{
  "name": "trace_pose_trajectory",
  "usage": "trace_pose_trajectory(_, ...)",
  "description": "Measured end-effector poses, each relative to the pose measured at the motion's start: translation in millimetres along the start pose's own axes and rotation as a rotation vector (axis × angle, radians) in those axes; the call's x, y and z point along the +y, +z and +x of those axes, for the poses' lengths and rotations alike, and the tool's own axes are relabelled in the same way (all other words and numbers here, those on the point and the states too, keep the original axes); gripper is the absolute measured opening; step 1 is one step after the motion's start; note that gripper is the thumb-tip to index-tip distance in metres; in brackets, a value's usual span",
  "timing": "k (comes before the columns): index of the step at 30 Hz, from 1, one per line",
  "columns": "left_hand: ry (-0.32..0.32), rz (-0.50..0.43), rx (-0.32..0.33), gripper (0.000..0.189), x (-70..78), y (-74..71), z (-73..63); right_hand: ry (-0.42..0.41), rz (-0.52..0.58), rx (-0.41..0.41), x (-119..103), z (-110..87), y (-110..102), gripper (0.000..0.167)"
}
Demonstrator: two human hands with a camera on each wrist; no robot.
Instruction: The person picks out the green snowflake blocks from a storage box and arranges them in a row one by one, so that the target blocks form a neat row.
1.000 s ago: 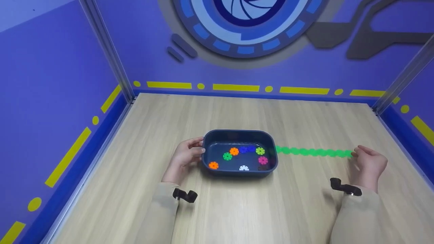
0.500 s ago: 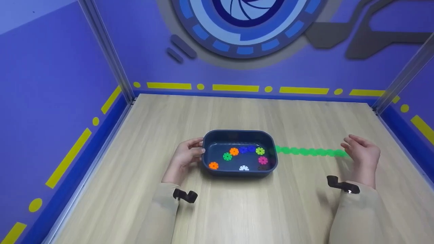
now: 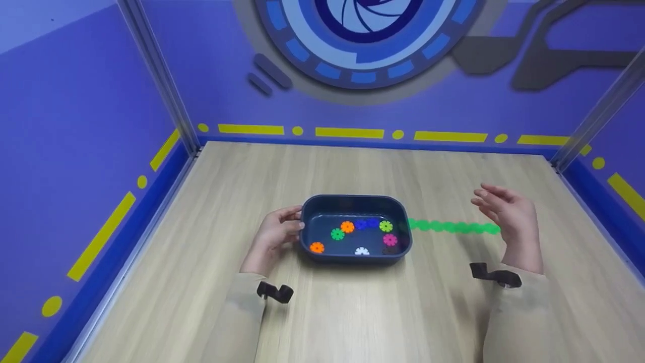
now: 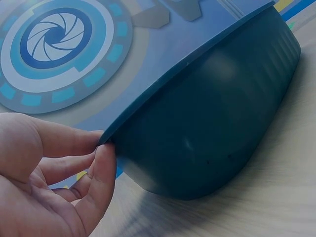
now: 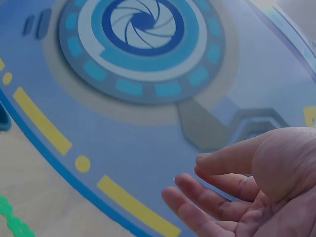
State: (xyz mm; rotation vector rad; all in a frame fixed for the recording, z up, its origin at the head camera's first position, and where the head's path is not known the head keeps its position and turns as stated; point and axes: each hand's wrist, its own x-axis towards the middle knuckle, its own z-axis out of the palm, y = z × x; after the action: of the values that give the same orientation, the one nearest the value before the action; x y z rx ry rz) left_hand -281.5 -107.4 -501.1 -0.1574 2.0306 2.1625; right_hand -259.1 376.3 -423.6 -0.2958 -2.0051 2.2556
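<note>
My left hand (image 3: pixel 276 233) pinches the left rim of a dark blue rectangular tub (image 3: pixel 356 259) between thumb and fingers. In the left wrist view the thumb and a fingertip meet at the rim of the tub (image 4: pixel 197 113). Inside lie several notched snowflake discs, among them an orange disc (image 3: pixel 317 247), a green disc (image 3: pixel 337 234), a pink disc (image 3: pixel 390 239) and a white disc (image 3: pixel 362 251). From the tub's right side a chain of green discs (image 3: pixel 448 226) runs along the table. My right hand (image 3: pixel 519 217) is raised near the chain's right end, holding nothing, fingers loosely bent.
The pale wooden table (image 3: pixel 327 312) is bordered by a blue printed back wall (image 3: pixel 221 91) and side walls. Metal posts (image 3: pixel 156 70) stand at the back corners.
My right hand has let go of the green chain's right end, lifted and moved left, now overlapping that end in the head view. My left hand and the tub have stayed put.
</note>
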Motion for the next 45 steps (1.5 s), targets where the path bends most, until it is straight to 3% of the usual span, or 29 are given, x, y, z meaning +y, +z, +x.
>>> trace_pose_trajectory(9,-0.02,0.02,0.007,0.056,0.3,0.2,-2.1,-0.059,-0.124,-0.186,7,7.0,37,0.02)
trace_pose_trajectory(15,-0.021,0.016,0.005,0.055,0.6,0.5,-1.6,-0.084,-0.29,-0.28,14,9.2,73,0.048)
trace_pose_trajectory(18,-0.02,0.018,0.005,0.056,0.8,0.3,-1.4,-0.084,-0.35,-0.319,18,9.0,93,0.051)
trace_pose_trajectory(30,-0.008,-0.007,-0.017,0.056,-0.2,-0.7,-1.2,-0.093,-0.506,-0.444,34,7.0,167,0.037)
trace_pose_trajectory(36,0.004,-0.009,-0.034,0.055,-1.5,-1.0,1.3,-0.107,-0.55,-0.506,50,5.0,191,0.031)
trace_pose_trajectory(45,0.007,-0.004,-0.03,0.055,-1.3,-2.2,1.2,-0.197,-0.686,-0.603,76,3.3,220,0.025)
